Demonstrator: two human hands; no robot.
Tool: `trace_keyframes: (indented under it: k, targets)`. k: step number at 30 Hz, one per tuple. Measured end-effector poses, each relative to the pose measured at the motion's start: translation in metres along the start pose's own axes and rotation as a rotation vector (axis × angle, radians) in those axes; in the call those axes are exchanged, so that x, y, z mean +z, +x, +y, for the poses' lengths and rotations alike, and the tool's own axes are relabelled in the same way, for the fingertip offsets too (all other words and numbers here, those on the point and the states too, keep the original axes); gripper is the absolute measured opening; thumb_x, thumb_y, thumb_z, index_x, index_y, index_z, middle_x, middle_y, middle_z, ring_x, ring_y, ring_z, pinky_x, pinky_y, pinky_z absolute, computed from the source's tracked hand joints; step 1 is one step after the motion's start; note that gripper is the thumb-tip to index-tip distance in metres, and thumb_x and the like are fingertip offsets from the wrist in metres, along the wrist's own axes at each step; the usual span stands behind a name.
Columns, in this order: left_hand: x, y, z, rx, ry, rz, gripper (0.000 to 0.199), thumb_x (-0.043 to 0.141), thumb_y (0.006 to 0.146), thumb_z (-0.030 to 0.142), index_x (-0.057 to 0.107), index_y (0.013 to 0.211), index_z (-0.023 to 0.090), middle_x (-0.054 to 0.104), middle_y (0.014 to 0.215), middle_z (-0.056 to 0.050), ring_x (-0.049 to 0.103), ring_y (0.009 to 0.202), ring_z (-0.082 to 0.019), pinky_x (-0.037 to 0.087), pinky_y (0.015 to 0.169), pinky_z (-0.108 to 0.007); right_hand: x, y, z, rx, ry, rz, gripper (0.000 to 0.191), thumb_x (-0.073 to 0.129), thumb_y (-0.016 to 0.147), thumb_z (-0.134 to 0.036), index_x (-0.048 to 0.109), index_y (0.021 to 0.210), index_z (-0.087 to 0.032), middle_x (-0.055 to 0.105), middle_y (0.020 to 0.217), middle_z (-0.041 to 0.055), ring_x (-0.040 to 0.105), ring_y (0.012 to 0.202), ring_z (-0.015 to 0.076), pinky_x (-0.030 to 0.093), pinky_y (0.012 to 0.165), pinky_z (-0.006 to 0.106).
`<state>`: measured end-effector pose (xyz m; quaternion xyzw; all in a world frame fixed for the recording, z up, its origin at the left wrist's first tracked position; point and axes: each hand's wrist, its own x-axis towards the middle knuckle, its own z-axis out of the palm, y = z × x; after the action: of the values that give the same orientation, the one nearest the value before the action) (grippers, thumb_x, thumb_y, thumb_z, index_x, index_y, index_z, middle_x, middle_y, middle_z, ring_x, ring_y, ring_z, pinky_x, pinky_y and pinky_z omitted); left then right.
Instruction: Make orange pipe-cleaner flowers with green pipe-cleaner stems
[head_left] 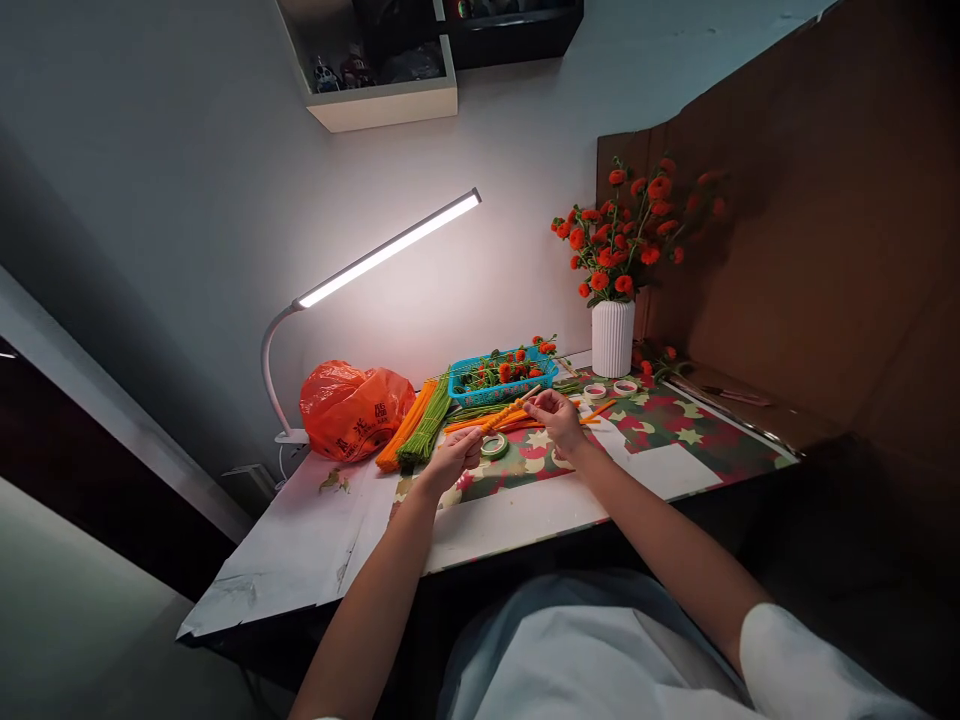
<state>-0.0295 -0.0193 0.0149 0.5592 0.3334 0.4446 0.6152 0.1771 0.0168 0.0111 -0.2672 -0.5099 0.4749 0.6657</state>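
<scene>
Over the middle of the table, an orange pipe cleaner (504,416) is wound in a spiral around a thin pale stick (532,392). My left hand (456,456) pinches the lower left end of the wound length. At its upper right, the fingers of my right hand (556,416) are closed on the pipe cleaner and stick. A roll of green tape (494,447) lies just beneath, between the two hands. Loose orange pipe cleaners (598,411) rest behind them on the patterned sheet (517,468).
Bundles of orange (406,430) and green pipe cleaners (429,428) lie left, beside an orange plastic bag (352,410). A blue basket (501,393) holds orange flowers. A white vase (612,338), two tape rolls, pliers (739,397) and a cardboard wall (810,230) are right; a lamp (390,248) shines above.
</scene>
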Motion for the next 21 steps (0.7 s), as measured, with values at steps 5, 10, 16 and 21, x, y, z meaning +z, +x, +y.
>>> trace_keyframes:
  k: [5, 10, 16, 21]
  targets:
    - [-0.003, -0.002, -0.001, -0.072, -0.031, -0.127, 0.034, 0.069, 0.076, 0.043, 0.051, 0.077, 0.014, 0.019, 0.050, 0.011, 0.011, 0.041, -0.003, 0.007, 0.040, -0.020, -0.012, 0.007, -0.001, 0.195, 0.164, -0.221, 0.031, 0.080, 0.059, -0.031, 0.065, 0.084, -0.022, 0.062, 0.081, -0.0017, 0.055, 0.076, 0.0106, 0.043, 0.071, 0.022]
    - [-0.004, -0.005, 0.000, -0.115, -0.056, -0.167, 0.034, 0.067, 0.079, 0.039, 0.042, 0.070, 0.017, 0.020, 0.051, 0.011, 0.011, 0.041, -0.003, 0.008, 0.040, -0.019, -0.017, 0.009, 0.001, 0.262, 0.127, -0.326, 0.030, 0.077, 0.065, -0.035, 0.071, 0.092, -0.023, 0.063, 0.084, -0.0007, 0.049, 0.067, 0.0086, 0.038, 0.063, 0.022]
    - [-0.003, -0.005, 0.000, -0.143, -0.038, -0.192, 0.035, 0.068, 0.077, 0.041, 0.043, 0.073, 0.017, 0.020, 0.051, 0.011, 0.011, 0.042, -0.003, 0.007, 0.041, -0.020, -0.017, 0.011, 0.005, 0.307, 0.141, -0.359, 0.031, 0.079, 0.062, -0.037, 0.072, 0.087, -0.019, 0.059, 0.071, -0.0006, 0.045, 0.062, 0.0086, 0.034, 0.058, 0.023]
    - [-0.001, -0.005, 0.001, -0.152, -0.027, -0.183, 0.035, 0.068, 0.077, 0.043, 0.045, 0.076, 0.016, 0.020, 0.052, 0.011, 0.011, 0.042, -0.003, 0.006, 0.042, -0.020, -0.019, 0.012, 0.006, 0.327, 0.129, -0.351, 0.032, 0.080, 0.059, -0.039, 0.072, 0.081, -0.018, 0.063, 0.076, 0.0008, 0.047, 0.063, 0.0086, 0.036, 0.060, 0.023]
